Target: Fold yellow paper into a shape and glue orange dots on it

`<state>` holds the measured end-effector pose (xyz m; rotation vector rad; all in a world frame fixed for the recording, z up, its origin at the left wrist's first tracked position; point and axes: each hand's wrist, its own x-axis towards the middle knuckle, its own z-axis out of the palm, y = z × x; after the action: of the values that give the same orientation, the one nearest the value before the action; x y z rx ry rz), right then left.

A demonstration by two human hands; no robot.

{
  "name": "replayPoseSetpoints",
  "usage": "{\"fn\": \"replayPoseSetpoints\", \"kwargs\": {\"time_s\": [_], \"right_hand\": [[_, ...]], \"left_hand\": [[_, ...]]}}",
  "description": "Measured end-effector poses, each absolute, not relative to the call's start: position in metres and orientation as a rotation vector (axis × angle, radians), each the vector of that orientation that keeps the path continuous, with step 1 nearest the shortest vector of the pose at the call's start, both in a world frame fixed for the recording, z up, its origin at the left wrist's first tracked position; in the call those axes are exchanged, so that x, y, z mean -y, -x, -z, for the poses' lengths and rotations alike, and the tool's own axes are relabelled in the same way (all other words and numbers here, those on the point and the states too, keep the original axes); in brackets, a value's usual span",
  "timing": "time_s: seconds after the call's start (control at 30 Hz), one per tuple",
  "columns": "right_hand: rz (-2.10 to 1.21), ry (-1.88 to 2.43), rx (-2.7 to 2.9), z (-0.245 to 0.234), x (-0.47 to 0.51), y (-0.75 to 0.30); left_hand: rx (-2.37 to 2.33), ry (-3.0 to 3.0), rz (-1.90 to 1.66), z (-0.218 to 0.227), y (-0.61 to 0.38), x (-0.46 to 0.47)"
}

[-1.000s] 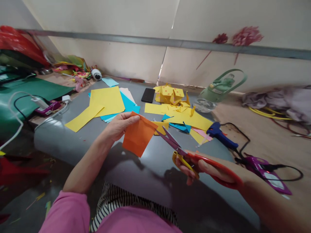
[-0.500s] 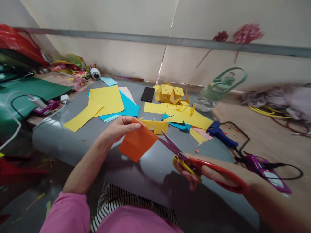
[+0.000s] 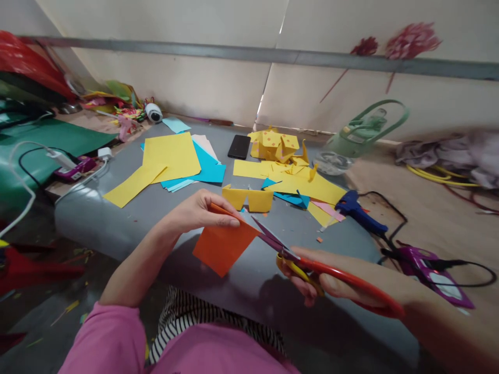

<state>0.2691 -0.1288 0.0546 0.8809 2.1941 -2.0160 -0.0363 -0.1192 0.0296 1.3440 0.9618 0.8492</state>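
My left hand [image 3: 208,212] pinches a piece of orange paper [image 3: 224,246] along its upper edge, holding it above the grey table [image 3: 148,228]. Scissors [image 3: 335,272] with one red and one yellow handle are in my right hand [image 3: 312,285], fingers through the loops. Their blades are slightly apart and meet the paper's right corner; whether they touch it I cannot tell. Just behind the paper stands a folded yellow paper piece [image 3: 259,201] with a notch in its lower edge.
Yellow sheets [image 3: 171,156] lie over blue paper at left. Behind are a black phone [image 3: 239,147] and a dotted yellow paper model [image 3: 276,145]. At right are a green-topped bottle [image 3: 351,140], a blue glue gun [image 3: 360,213] and a purple power strip [image 3: 436,275] with cables.
My left hand has shifted slightly right and down with the orange paper, its fingers now further along the top edge. The scissor blades have closed somewhat near the paper's corner.
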Motion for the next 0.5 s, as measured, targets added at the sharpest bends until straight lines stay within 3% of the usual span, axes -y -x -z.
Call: {"fn": "replayPoseSetpoints", "kwargs": {"time_s": [0.5], "right_hand": [[1.805,-0.963,-2.285,-0.036,0.134,-0.278]], "left_hand": [[-0.999,-1.641,-0.814,-0.036,0.043,0.125]]}}
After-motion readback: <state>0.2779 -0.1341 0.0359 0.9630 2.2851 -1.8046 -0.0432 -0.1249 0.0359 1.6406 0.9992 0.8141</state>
